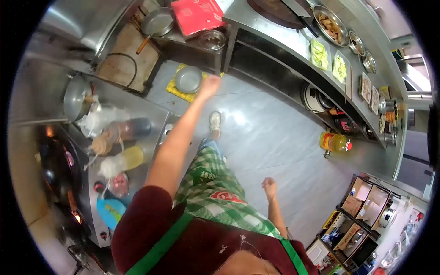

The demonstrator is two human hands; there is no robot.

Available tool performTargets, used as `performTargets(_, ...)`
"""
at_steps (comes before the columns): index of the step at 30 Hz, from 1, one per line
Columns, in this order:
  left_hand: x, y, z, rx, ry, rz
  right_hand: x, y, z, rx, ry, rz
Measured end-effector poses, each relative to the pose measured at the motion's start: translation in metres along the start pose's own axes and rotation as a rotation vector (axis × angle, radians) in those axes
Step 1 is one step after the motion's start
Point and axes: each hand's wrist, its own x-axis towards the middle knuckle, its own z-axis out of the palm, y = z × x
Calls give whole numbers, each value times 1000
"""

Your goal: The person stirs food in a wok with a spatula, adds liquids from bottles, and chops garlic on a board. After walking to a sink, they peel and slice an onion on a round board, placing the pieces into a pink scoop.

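My right hand point(269, 187) hangs beside my checked apron point(215, 192), fingers loosely curled on nothing. Farther out, my left hand point(208, 86) reaches just beside the metal bowl point(189, 79) on the yellow mat point(174, 90). I cannot tell its grip through the blur.

Left side, stove counter point(153, 121):
- A dark wok point(57, 167) sits over a lit burner point(75, 216).
- Just beside it are a brown sauce bottle point(126, 129) and a yellow oil bottle point(128, 159), with plastic wrapped around their necks.
- A steel pan point(75, 98) sits farther along.

Far left:
- A frying pan point(156, 23) with a wooden handle.
- A red box point(197, 14).
- A small steel bowl point(211, 40).

Right side, long steel counter point(293, 43):
- A tray of fried food point(331, 25).
- Two containers of green vegetables point(319, 54).
- A row of small steel bowls point(357, 43).
- A rice cooker point(314, 98) stands beneath the counter.

Grey floor point(266, 137): a yellow oil jug point(335, 142) with a red cap.

Near right: a compartmented shelf unit point(362, 211).
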Motion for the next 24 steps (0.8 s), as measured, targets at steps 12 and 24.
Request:
performTargets(12, 349, -61, -17, 913, 13, 87, 113, -88, 57, -329, -37, 213)
performTargets(24, 372, -92, -5, 821, -220, 179, 440, -423, 368, 419, -429, 17)
